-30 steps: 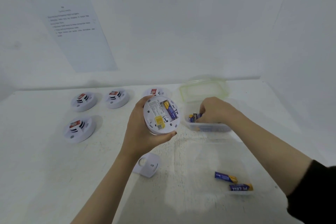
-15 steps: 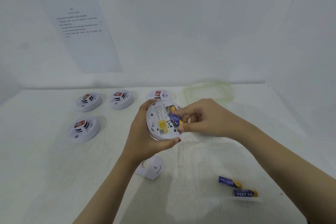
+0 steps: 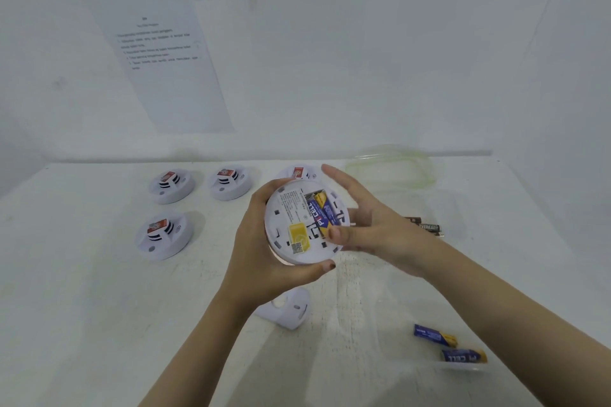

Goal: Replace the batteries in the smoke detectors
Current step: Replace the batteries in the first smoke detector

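Note:
My left hand [image 3: 264,254] holds a round white smoke detector [image 3: 291,225] above the table, its back turned to me. The open battery bay shows two blue-and-yellow batteries [image 3: 319,213] side by side. My right hand [image 3: 380,228] is against the detector's right edge. Its thumb presses on the lower end of the nearer battery and its fingers are spread behind the rim. A white battery cover [image 3: 287,311] lies on the table below the detector.
Several more detectors rest face up at the back left: [image 3: 170,185], [image 3: 229,181], [image 3: 297,172], and a nearer one [image 3: 163,235]. Dark Eveready batteries [image 3: 428,227] lie right of my right hand, behind them a clear lid [image 3: 390,168]. Two blue batteries [image 3: 449,345] lie front right.
My right hand lifted a blue battery from the clear container, carried it left to the detector and set it in the bay beside the first. My view moved closer.

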Available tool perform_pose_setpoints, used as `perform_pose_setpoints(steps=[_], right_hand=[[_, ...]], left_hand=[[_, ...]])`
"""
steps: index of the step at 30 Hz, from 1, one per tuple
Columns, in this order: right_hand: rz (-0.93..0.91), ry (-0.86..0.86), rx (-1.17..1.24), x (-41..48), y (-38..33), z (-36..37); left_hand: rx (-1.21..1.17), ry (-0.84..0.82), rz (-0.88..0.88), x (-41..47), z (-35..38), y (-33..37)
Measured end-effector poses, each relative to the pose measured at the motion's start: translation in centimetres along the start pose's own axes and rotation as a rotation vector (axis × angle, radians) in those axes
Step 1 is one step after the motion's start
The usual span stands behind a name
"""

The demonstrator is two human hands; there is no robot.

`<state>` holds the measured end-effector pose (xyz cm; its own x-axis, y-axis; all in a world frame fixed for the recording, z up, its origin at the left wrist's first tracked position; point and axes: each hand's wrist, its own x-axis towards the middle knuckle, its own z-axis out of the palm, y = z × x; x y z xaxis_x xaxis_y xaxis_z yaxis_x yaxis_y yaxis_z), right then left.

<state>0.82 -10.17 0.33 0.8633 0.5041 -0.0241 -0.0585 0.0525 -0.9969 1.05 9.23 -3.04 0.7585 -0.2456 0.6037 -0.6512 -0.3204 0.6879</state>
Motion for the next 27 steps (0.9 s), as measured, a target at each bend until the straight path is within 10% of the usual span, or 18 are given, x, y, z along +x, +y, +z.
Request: perform_pose_setpoints(steps=[27], right_hand=[[0.019, 0.338, -0.004, 4.2, 4.1, 9.2]], left_hand=[[0.15, -0.152, -0.153, -2.6, -7.4, -5.5]])
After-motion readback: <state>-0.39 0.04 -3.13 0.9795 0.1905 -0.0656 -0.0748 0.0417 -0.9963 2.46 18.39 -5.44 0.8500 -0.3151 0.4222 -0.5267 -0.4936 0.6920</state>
